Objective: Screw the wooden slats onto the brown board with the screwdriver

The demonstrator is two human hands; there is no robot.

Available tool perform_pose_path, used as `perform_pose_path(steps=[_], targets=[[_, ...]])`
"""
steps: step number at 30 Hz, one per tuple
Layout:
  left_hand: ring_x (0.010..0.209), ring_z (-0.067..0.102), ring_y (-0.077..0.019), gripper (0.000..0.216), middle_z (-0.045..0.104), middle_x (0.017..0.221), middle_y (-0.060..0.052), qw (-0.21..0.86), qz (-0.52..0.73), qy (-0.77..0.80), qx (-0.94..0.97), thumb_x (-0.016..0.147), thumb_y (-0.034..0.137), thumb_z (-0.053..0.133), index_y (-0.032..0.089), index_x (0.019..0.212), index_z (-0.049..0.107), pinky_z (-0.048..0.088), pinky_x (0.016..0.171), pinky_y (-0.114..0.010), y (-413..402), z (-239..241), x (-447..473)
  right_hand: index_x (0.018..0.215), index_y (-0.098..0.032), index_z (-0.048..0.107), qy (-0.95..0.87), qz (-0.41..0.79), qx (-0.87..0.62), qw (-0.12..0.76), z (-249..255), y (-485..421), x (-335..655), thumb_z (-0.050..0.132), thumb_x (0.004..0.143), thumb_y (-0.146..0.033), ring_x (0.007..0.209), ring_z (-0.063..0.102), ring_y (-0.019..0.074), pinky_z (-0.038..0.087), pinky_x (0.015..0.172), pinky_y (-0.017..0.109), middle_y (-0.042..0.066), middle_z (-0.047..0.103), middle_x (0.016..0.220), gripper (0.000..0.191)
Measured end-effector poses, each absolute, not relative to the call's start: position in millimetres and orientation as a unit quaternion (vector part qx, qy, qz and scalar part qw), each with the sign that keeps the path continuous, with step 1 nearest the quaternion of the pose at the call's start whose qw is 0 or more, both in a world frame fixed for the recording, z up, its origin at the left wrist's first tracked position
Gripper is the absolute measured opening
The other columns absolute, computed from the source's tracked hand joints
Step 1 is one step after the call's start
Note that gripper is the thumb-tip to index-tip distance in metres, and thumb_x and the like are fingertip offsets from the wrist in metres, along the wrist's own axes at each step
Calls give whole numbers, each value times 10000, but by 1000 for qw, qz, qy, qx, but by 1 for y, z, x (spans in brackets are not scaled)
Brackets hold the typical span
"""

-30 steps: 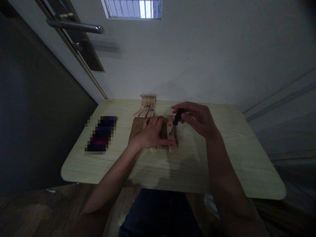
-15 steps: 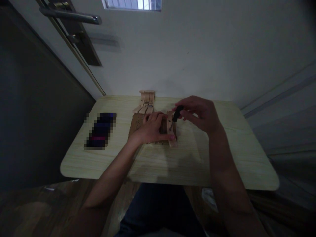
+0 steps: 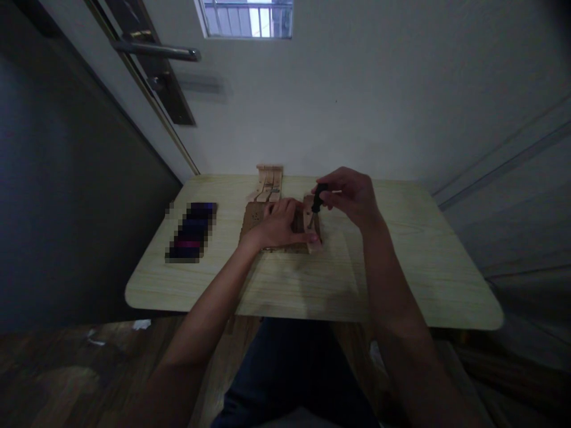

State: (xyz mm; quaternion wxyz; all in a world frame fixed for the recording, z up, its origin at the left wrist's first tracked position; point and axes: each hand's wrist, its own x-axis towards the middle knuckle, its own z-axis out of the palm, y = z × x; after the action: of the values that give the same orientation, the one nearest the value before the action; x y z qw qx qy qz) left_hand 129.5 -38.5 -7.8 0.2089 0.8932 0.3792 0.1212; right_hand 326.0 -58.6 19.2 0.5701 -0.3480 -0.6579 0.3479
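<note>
Shifted slightly up-frame since half a second ago: both hands, grips unchanged. Table (image 3: pixel 312 291) is seen at centre frame. Left hand (image 3: pixel 280 226) is laid open, fingers unclenched, on brown perforated board (image 3: pixel 252 220), thumb on wooden strip (image 3: pixel 313 236). Right hand (image 3: pixel 352 196) is pinched around black screwdriver (image 3: pixel 318 199), just right of centre, tip seemingly on the strip; view is dim. Pixelated dark item (image 3: pixel 191 233) is seen left of centre, wooden slats (image 3: pixel 269 180) at far edge, door handle (image 3: pixel 156 50) upper left.

1. Setting: a dim room in a home, by the look of it.
2. Evidence: silver lever door handle (image 3: pixel 156 52) on a dark plate; small barred window (image 3: pixel 247 18) high in a plain white wall (image 3: pixel 379 89).
3. Pale wood-grain surface with rounded corners (image 3: pixel 410 273) over a dark wooden plank floor (image 3: pixel 66 368).
</note>
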Motion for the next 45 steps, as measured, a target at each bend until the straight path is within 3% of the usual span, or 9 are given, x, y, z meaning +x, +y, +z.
perform_pose_path(steps=[7,11,18,23,35,45], targets=[[1273,396,-344,791,475,1314,-107,202,113,384,894,712,775,549,212,1255,425,228,1087,-556,-37,-10,130,837,-208,545,-656,348,-340,577,24,-58,320,820,679,-335,526,533,26,435,423,140,-13,693,889,342],[1274,395,-343,801,486,1298,-108,195,112,389,893,700,790,543,213,1245,433,237,1085,-544,-36,-10,131,857,-234,506,-669,349,-331,567,24,-54,321,811,690,-362,512,528,40,419,413,150,-40,668,798,370],[1226,431,-322,819,494,1265,-96,188,122,374,900,691,816,522,214,1240,434,253,1080,-526,-34,-13,131,854,-210,621,-689,320,-317,567,23,-52,319,766,748,-392,514,508,31,432,427,147,-38,619,751,256],[1240,418,-343,839,487,1296,-111,196,126,383,894,683,816,531,209,1252,429,244,1076,-551,-36,-13,131,1043,-217,681,-696,343,-301,555,19,-55,323,654,850,-430,621,618,71,514,495,172,20,707,909,289],[1266,404,-351,803,485,1305,-116,192,130,380,895,705,785,549,217,1260,426,251,1076,-567,-38,-12,129,1041,-234,695,-682,330,-326,565,17,-60,325,721,796,-404,603,636,65,548,502,171,12,722,936,298],[1267,406,-332,802,483,1307,-107,201,144,372,894,693,790,557,230,1251,424,230,1098,-536,-40,-11,128,933,-253,579,-655,340,-341,583,17,-62,322,824,672,-388,494,523,25,464,391,146,-49,575,849,382]])
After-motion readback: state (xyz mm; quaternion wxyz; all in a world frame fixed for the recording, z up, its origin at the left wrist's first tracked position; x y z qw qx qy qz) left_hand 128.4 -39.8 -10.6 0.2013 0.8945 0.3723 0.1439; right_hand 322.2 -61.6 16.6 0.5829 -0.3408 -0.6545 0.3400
